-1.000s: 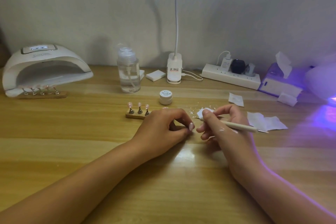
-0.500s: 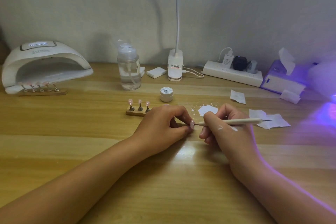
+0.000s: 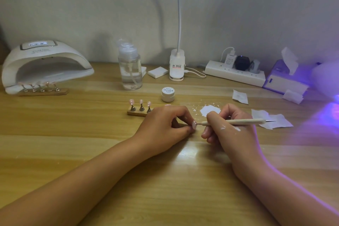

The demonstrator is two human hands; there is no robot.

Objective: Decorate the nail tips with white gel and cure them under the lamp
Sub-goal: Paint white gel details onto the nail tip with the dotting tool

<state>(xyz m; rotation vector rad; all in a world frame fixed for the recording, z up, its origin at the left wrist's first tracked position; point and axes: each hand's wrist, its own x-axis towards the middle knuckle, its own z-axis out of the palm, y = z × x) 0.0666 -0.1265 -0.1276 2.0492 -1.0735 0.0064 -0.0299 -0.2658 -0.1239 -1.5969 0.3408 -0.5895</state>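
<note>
One tip (image 3: 193,124) sat pinched in the left hand (image 3: 165,124), just left of the pen (image 3: 238,121) point. Pen axis ran left-right, point at the tip; contact too small to confirm. Right hand (image 3: 229,130) gripped the pen near its front. Counts: three tips on the near stand (image 3: 136,113), five on the stand (image 3: 62,91) at the lamp (image 3: 45,60) mouth, one gel jar (image 3: 167,94).

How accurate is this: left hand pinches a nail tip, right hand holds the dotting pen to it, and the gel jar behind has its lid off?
Wrong on the lid: the head view shows the gel jar with its lid on. The rest stands: the left hand pinches a nail tip and the right hand holds the dotting pen to it.
</note>
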